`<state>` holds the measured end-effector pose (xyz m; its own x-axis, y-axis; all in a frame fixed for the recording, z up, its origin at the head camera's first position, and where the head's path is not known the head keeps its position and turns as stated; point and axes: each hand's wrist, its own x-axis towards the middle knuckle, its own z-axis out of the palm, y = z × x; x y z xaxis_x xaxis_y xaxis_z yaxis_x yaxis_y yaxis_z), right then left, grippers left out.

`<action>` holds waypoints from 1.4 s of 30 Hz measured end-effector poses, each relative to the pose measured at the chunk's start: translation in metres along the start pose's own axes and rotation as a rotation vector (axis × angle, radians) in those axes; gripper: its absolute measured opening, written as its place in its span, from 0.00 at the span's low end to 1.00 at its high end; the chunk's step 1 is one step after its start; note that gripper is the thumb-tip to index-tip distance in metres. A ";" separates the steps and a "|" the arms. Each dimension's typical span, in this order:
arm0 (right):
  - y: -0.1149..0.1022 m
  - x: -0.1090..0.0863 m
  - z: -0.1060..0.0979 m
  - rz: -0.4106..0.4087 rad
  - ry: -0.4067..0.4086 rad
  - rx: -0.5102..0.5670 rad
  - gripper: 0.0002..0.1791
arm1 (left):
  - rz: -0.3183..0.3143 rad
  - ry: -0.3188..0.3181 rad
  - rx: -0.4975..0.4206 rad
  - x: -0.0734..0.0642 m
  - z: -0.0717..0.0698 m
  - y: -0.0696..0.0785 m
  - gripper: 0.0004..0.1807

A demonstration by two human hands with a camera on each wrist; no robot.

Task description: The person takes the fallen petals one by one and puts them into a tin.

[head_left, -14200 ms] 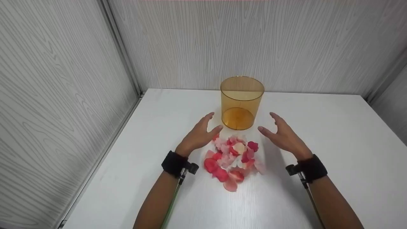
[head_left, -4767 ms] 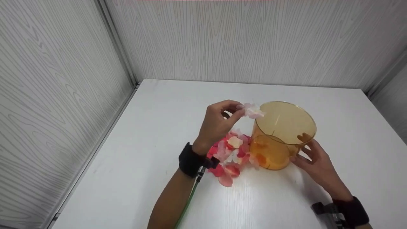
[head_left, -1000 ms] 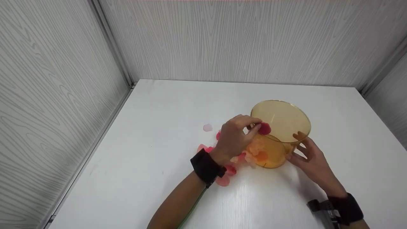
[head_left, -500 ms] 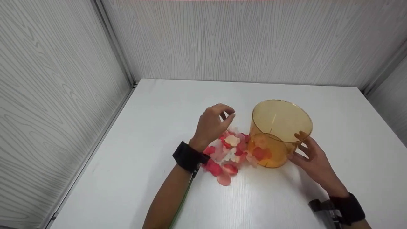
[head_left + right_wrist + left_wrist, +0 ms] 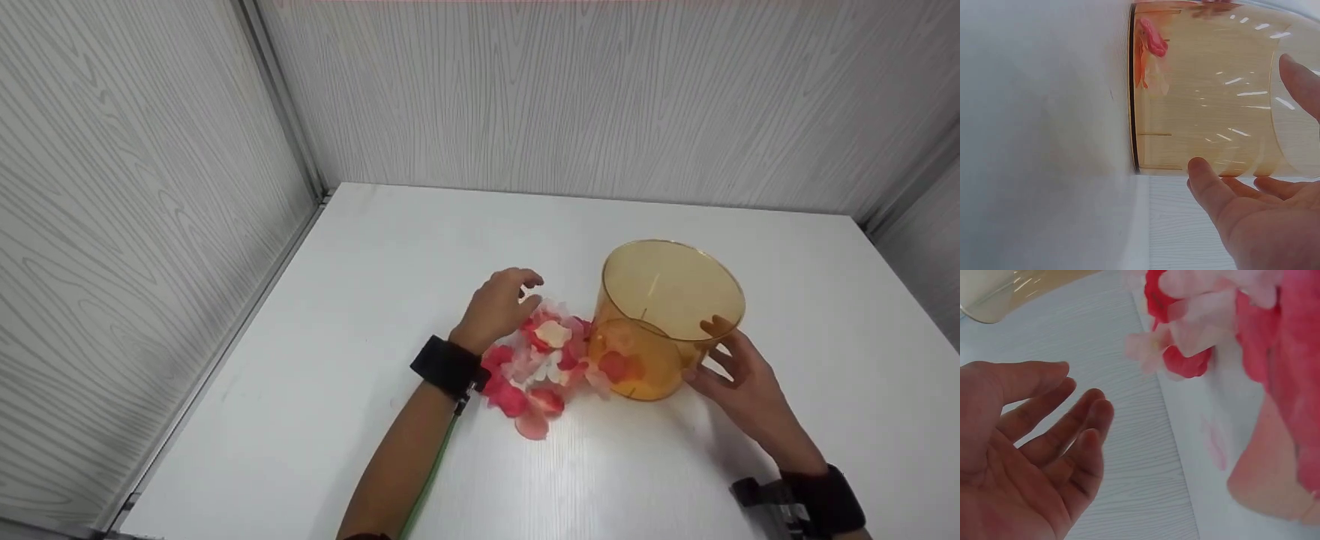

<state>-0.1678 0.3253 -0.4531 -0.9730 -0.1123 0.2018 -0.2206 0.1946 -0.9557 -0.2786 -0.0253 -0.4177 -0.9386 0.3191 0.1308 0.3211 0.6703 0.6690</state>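
Note:
Pink, red, white and cream artificial flower petals lie in a loose heap on the white table. Close to the heap's far left edge is my left hand, its fingers loosely bent and nothing between them; the left wrist view shows the bare palm. A see-through amber plastic bin stands upright just right of the heap, its mouth facing up. My right hand grips the bin's right side, thumb and fingers spread along the wall. Inside, a few petals rest at the bottom, one of them deep pink.
The white tabletop carries the heap and the bin. Grey wood-grain panels rise at the back and both sides. A black wrist strap with a small camera sits on each wrist, and a green cable runs along the left forearm.
A second ago my left hand held a deep red petal at the bin's mouth; it let go and moved back left, then lower toward the heap. My right hand keeps its grip.

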 end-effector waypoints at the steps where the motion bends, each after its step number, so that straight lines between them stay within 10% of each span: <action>1: 0.000 0.000 0.000 0.002 0.000 -0.007 0.46 | -0.017 -0.036 -0.003 -0.001 0.003 -0.001 0.20; 5: 0.000 -0.001 0.001 0.006 0.000 -0.028 0.46 | -0.043 -0.121 0.023 -0.006 0.013 -0.005 0.21; 17: -0.002 0.000 0.001 0.027 -0.003 -0.030 0.47 | -0.015 -0.086 0.124 0.001 0.005 -0.008 0.10; 28: 0.001 -0.001 -0.001 -0.008 -0.004 0.000 0.47 | 0.061 0.073 0.005 -0.003 -0.038 -0.002 0.10; 42: -0.002 0.000 0.000 0.014 -0.003 -0.054 0.47 | 0.328 0.366 -0.272 -0.013 -0.039 0.042 0.09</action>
<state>-0.1670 0.3254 -0.4511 -0.9758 -0.1124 0.1876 -0.2104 0.2488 -0.9454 -0.2580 -0.0274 -0.3632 -0.7931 0.1962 0.5766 0.6050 0.3630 0.7087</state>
